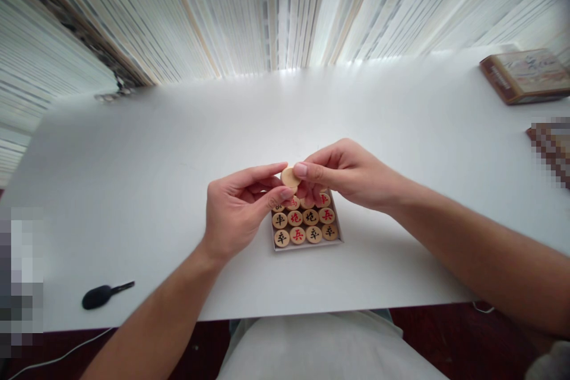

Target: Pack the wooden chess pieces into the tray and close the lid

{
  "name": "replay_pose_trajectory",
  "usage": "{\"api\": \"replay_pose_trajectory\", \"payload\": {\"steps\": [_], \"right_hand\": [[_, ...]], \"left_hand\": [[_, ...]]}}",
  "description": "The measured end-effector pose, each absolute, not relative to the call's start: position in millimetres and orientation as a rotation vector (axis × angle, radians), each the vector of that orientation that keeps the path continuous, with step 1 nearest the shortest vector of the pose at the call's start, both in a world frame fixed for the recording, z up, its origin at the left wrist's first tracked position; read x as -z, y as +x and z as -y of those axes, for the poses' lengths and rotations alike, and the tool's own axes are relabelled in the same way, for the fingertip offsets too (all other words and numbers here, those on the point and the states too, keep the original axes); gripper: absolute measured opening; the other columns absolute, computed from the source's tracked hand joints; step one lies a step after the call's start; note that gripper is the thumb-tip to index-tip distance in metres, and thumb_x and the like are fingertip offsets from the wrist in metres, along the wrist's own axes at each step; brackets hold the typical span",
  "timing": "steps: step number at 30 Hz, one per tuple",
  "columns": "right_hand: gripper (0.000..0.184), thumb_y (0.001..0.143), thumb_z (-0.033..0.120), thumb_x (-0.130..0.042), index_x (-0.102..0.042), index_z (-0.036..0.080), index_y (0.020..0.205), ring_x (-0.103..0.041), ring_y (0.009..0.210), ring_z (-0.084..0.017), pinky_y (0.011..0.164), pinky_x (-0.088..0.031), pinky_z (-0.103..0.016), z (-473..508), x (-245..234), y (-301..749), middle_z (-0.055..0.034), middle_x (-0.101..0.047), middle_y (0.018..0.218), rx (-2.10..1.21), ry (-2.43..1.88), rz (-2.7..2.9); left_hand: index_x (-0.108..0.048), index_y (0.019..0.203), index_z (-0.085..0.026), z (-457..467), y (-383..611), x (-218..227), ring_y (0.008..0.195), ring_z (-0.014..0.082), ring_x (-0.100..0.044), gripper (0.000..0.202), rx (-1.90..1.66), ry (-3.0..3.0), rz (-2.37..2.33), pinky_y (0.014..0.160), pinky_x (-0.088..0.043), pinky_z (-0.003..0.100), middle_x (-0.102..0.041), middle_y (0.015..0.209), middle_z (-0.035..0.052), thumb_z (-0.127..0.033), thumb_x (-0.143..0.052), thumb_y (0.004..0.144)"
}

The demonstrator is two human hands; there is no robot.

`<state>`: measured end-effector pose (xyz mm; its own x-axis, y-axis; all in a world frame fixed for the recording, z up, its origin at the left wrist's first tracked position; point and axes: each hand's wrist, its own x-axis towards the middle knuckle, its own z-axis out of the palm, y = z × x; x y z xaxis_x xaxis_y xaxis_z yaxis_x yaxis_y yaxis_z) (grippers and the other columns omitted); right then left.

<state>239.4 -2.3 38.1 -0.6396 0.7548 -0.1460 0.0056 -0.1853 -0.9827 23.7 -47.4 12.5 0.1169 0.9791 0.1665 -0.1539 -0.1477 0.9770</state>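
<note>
A round wooden chess piece [290, 178] with its blank side up is pinched between the fingertips of both hands. My left hand [238, 208] grips it from the left with thumb and forefinger. My right hand [350, 172] grips it from the right. Both hover just above a small white box [339, 230] on the white table [178, 190]. The box holds several round wooden pieces [305, 225] marked with red or black characters, laid in rows. The hands hide the box's far rows.
A black microphone [98, 295] with its cable lies near the table's front left edge. A brown box lid [525, 75] lies at the far right corner, with a blurred brown object [552, 148] below it. Striped blinds hang behind the table.
</note>
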Motion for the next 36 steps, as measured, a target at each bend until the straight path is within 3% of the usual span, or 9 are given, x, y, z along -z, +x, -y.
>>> {"api": "replay_pose_trajectory", "payload": {"steps": [6, 11, 14, 18, 22, 29, 36], "right_hand": [[0.045, 0.088, 0.055, -0.088, -0.078, 0.014, 0.072, -0.061, 0.059, -0.010, 0.055, -0.047, -0.022, 5.0, -40.7, 236.7, -0.0023, -0.070, 0.065, -1.929, -0.885, 1.523], [0.038, 0.073, 0.047, -0.100, -0.081, 0.015, 0.081, -0.061, 0.061, -0.012, 0.054, -0.046, -0.023, 6.8, -41.0, 234.6, -0.0013, -0.071, 0.067, -1.921, -0.968, 1.519], [0.038, 0.067, 0.042, -0.104, -0.079, 0.015, 0.076, -0.059, 0.060, -0.011, 0.052, -0.042, -0.022, 7.4, -39.9, 233.2, -0.0010, -0.071, 0.066, -1.912, -1.009, 1.496], [0.042, 0.073, 0.048, -0.100, -0.073, 0.015, 0.068, -0.053, 0.053, -0.010, 0.046, -0.035, -0.022, 8.3, -39.4, 233.7, 0.0010, -0.063, 0.056, -1.889, -1.040, 1.537], [0.045, 0.081, 0.052, -0.094, -0.071, 0.016, 0.067, -0.053, 0.051, -0.010, 0.046, -0.040, -0.023, 7.9, -40.2, 235.8, 0.0009, -0.062, 0.056, -1.920, -0.990, 1.550], [0.031, 0.086, 0.041, -0.090, -0.078, 0.013, 0.079, -0.060, 0.055, -0.010, 0.051, -0.046, -0.023, 4.6, -41.0, 237.1, -0.0025, -0.072, 0.068, -2.058, -0.897, 1.398], [0.023, 0.083, 0.032, -0.093, -0.080, 0.014, 0.085, -0.057, 0.059, -0.010, 0.055, -0.044, -0.022, 5.5, -42.1, 238.5, 0.0006, -0.069, 0.067, -2.058, -0.872, 1.452]], "left_hand": [[-0.088, 0.112, -0.025, 46.2, 21.4, -10.2, 0.084, 0.0171, -0.078, 0.041, -1.253, 1.376, -0.927, 0.077, -0.071, 0.027, -0.082, 0.097, 0.0052, -0.023, -0.101, 0.074], [-0.088, 0.112, -0.024, 48.6, 21.3, -10.0, 0.085, 0.0170, -0.075, 0.033, -1.224, 1.474, -0.987, 0.077, -0.069, 0.027, -0.079, 0.096, 0.0053, -0.026, -0.097, 0.080], [-0.088, 0.113, -0.026, 49.5, 21.4, -9.1, 0.084, 0.0159, -0.073, 0.031, -1.222, 1.569, -0.979, 0.074, -0.066, 0.025, -0.077, 0.095, 0.0053, -0.025, -0.095, 0.083], [-0.087, 0.116, -0.027, 49.4, 20.6, -7.7, 0.083, 0.0163, -0.072, 0.030, -1.201, 1.663, -0.946, 0.073, -0.065, 0.026, -0.075, 0.094, 0.0056, -0.024, -0.092, 0.087], [-0.088, 0.114, -0.027, 48.6, 20.5, -7.9, 0.082, 0.0173, -0.072, 0.032, -1.202, 1.588, -0.903, 0.075, -0.067, 0.029, -0.074, 0.094, 0.0059, -0.024, -0.095, 0.083], [-0.089, 0.109, -0.026, 47.2, 20.8, -11.0, 0.083, 0.0168, -0.075, 0.036, -1.226, 1.409, -0.927, 0.077, -0.069, 0.027, -0.077, 0.094, 0.0049, -0.021, -0.100, 0.075], [-0.090, 0.105, -0.024, 46.0, 22.0, -12.7, 0.081, 0.0169, -0.077, 0.036, -1.250, 1.351, -0.918, 0.076, -0.070, 0.026, -0.079, 0.092, 0.0046, -0.021, -0.102, 0.072]]}}
